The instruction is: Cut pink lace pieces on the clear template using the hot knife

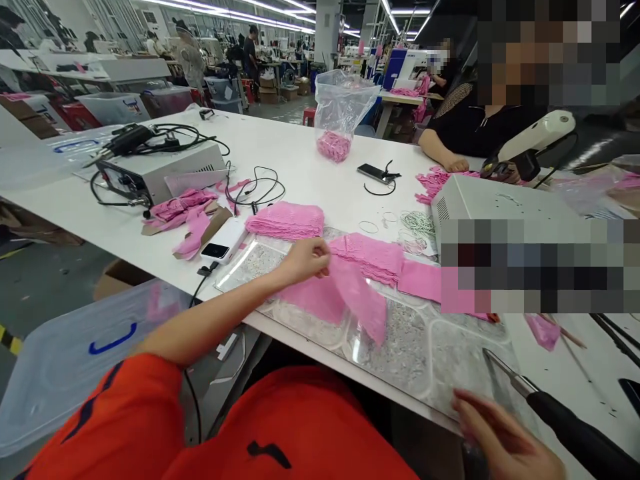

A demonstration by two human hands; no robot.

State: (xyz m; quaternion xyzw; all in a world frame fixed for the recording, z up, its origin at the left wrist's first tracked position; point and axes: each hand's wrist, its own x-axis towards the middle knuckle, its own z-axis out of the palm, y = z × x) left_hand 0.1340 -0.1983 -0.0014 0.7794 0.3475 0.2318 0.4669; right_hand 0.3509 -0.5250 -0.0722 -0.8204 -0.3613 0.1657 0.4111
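Observation:
My left hand [307, 259] is closed in a pinch on a thin pink fabric piece [357, 300], which hangs from the fingers over the clear plastic mat. Another pink fabric piece [315, 297] lies flat just below that hand. To either side of it are a folded pink stack [286, 220] and a second pink stack [370, 257]. At the lower right, my right hand [505, 437] has its fingers stretched out, with nothing visible in them. Beside it is a black-handled tool [565, 413] with a narrow metal tip, apart from the fingers.
A grey box device [500, 207] stands at the right, another [160, 170] with cables at the left. A white power bank [225, 240], pale elastic bands [417, 227] and a plastic bag [343, 107] are on the table. Across it sits a person [465, 127].

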